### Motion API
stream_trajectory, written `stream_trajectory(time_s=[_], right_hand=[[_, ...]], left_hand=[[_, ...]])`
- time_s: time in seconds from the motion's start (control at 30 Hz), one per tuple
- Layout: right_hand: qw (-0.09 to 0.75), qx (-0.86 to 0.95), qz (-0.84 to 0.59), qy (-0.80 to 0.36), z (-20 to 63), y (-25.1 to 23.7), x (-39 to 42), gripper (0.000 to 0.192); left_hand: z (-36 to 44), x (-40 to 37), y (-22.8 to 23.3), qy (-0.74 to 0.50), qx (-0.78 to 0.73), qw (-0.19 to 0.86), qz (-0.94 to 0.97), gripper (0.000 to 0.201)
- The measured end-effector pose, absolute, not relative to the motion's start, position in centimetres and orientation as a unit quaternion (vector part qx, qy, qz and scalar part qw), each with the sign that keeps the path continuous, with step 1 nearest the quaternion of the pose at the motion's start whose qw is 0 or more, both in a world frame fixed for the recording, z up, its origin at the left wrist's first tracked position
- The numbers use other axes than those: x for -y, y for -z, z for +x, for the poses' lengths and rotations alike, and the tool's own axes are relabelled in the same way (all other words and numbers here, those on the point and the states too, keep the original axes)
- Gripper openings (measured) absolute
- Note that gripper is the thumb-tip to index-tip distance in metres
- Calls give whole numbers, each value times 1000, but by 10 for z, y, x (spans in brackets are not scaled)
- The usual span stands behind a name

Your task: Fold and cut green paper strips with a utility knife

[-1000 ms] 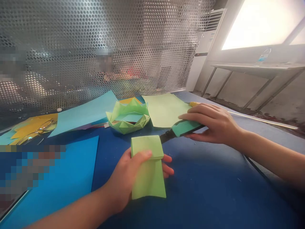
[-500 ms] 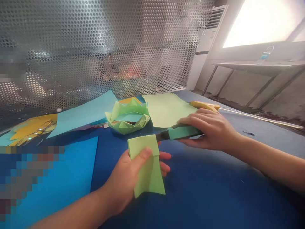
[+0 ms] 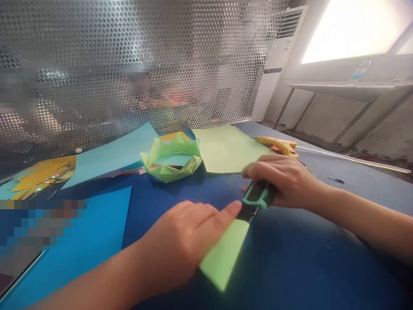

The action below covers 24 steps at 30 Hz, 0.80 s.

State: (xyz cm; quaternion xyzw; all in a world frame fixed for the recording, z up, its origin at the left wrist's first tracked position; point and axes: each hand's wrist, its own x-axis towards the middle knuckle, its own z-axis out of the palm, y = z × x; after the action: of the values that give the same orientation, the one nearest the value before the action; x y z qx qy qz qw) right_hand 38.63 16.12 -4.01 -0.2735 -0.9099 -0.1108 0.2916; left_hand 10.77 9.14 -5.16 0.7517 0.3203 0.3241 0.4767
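Half a sec ago my left hand (image 3: 183,241) held the folded paper (image 3: 224,254) upright; now it's tipped flat, low over the surface (image 3: 290,258), w/ scissors (image 3: 256,200) in my right hand (image 3: 284,181) meeting its top edge, so cutting's begun, I reckon. Paper bowl (image 3: 171,161) behind holds only a blue sheet.

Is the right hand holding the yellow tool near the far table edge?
No: the right hand grips the green-handled scissors beside the folded green paper, while the yellow tool lies untouched behind it.
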Motion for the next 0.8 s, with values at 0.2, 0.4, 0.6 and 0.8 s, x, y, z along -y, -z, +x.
stream_trajectory(time_s=[0.2,0.4,0.6,0.8], right_hand=[[201,957,-186,96,383,43,-164,13],[122,977,-167,56,381,41,-160,18],[107,980,-164,21,380,37,-158,30],[122,981,-148,-8,376,39,-156,59]], left_hand=[[104,-103,60,-173,-227,46,957,51],[95,-113,52,-111,-137,71,982,65],[89,-111,62,-118,-109,51,986,72],[90,-116,64,-224,-70,-103,967,49]])
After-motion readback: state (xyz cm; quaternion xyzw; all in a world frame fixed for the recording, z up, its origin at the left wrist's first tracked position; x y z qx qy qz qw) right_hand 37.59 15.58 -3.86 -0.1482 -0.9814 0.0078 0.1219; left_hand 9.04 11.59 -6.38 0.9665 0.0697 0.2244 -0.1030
